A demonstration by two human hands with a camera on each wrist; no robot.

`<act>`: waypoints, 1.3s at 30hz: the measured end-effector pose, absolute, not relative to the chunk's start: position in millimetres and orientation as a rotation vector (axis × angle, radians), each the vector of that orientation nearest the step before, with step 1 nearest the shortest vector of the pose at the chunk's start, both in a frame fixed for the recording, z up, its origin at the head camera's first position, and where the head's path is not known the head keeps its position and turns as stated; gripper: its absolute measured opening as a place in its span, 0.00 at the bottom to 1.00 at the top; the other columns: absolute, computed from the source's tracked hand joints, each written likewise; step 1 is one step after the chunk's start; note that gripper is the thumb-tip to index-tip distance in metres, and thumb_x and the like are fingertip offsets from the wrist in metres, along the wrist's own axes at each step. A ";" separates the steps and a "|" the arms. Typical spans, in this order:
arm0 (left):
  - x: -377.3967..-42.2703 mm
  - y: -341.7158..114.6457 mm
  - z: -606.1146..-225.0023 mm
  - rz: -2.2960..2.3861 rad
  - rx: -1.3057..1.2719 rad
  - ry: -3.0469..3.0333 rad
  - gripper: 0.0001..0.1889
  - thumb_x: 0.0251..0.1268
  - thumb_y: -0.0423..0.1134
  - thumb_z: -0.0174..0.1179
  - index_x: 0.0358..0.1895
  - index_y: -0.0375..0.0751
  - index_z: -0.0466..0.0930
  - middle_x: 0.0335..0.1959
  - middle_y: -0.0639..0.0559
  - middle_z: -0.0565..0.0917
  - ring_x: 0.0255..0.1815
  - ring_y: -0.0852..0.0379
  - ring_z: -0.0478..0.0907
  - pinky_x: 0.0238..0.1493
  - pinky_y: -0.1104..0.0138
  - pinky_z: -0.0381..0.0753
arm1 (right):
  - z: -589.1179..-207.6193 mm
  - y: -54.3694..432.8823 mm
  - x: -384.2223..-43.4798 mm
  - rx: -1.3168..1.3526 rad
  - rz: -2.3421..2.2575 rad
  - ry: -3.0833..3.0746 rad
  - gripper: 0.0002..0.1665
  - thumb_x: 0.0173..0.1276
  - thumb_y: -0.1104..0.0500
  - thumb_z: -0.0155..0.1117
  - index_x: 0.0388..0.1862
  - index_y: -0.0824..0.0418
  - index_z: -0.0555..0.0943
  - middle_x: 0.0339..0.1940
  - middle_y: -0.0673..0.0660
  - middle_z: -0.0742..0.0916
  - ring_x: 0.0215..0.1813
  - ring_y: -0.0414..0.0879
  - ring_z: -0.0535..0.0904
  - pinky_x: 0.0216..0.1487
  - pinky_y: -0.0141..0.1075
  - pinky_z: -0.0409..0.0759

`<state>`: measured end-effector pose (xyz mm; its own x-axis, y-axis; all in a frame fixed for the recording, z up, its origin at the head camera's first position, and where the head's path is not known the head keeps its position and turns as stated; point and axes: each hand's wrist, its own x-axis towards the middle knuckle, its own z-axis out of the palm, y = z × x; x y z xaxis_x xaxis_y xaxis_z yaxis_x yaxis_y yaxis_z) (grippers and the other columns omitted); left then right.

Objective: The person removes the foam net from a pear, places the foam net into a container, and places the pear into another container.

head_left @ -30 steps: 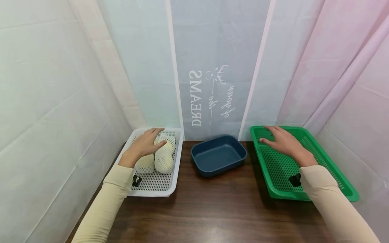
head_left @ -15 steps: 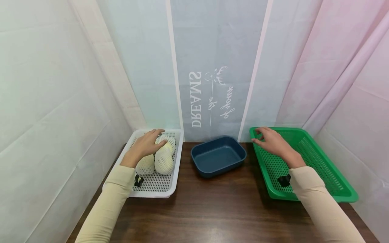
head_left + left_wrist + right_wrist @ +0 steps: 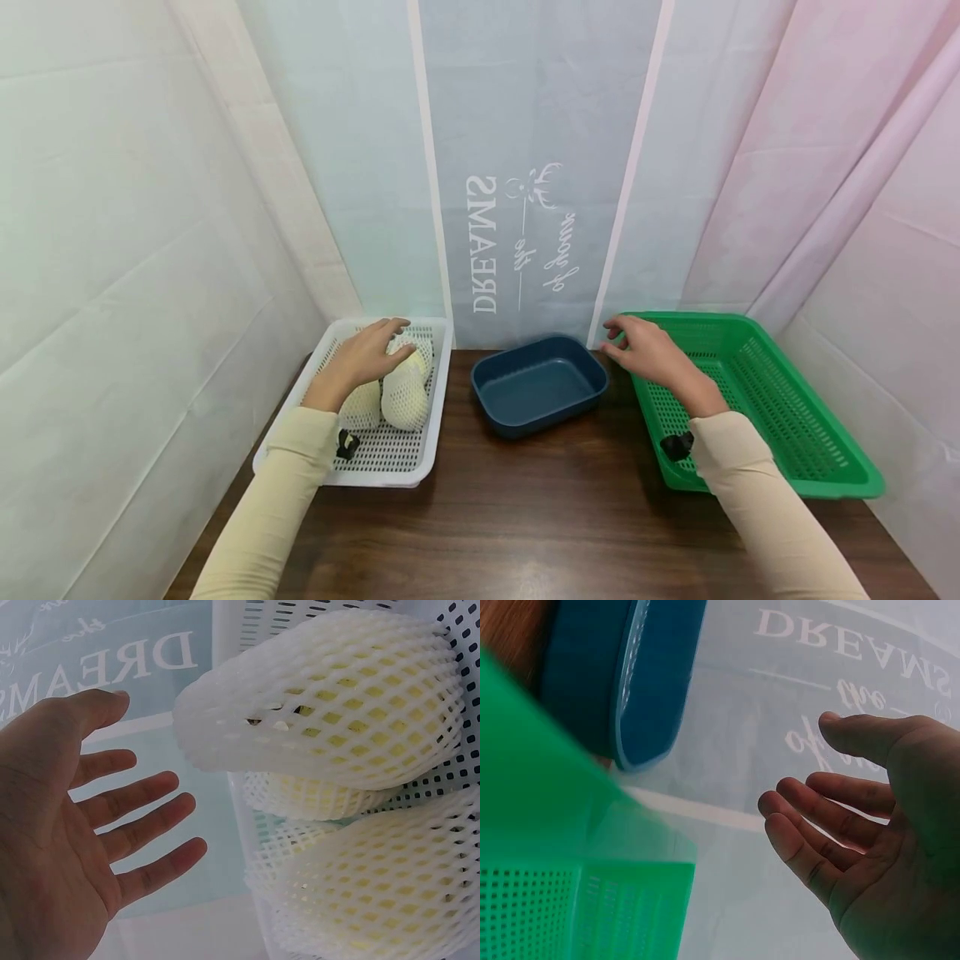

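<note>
My left hand hovers over the white basket, fingers spread and holding nothing. Inside that basket lie several pale yellow, rounded items in white foam netting; the left wrist view shows one netted item close beside the hand, its narrower end toward the fingers. My right hand is above the left edge of the green basket, with relaxed fingers and nothing in them. Left of it sits a dark blue rectangular tub, which also appears at the top left of the right wrist view. The green basket's visible floor is bare.
All three containers stand on a dark brown wooden table. A pale curtain with printed lettering hangs right behind them. White sheeting closes off the left side, and similar sheeting stands on the right.
My right hand has moved left, from over the green basket's interior to its left edge, toward the blue tub. The left hand has barely shifted.
</note>
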<state>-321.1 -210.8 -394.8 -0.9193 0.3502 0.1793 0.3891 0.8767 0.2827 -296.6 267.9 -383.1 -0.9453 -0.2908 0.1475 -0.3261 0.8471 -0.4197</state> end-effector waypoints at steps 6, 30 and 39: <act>-325.1 -209.2 -394.9 -0.448 -0.582 -2.936 0.30 0.81 0.55 0.57 0.76 0.41 0.73 0.69 0.38 0.80 0.66 0.38 0.81 0.63 0.41 0.80 | -386.5 255.6 -297.9 0.504 0.756 -2.926 0.26 0.83 0.52 0.62 0.69 0.69 0.77 0.60 0.69 0.85 0.57 0.62 0.84 0.54 0.57 0.84; -332.4 -202.9 -396.8 -0.487 -0.525 -2.956 0.29 0.80 0.51 0.60 0.75 0.39 0.74 0.69 0.39 0.81 0.67 0.38 0.81 0.64 0.40 0.80 | -401.3 206.6 -303.1 0.537 0.877 -2.855 0.24 0.81 0.53 0.65 0.66 0.67 0.80 0.55 0.66 0.88 0.51 0.57 0.86 0.49 0.53 0.86; -334.6 -200.8 -399.8 -0.464 -0.540 -2.946 0.28 0.80 0.51 0.59 0.73 0.38 0.75 0.69 0.38 0.81 0.67 0.38 0.81 0.65 0.41 0.80 | -407.8 185.1 -300.6 0.568 0.896 -2.854 0.24 0.81 0.51 0.65 0.66 0.64 0.81 0.55 0.63 0.88 0.54 0.57 0.86 0.52 0.52 0.86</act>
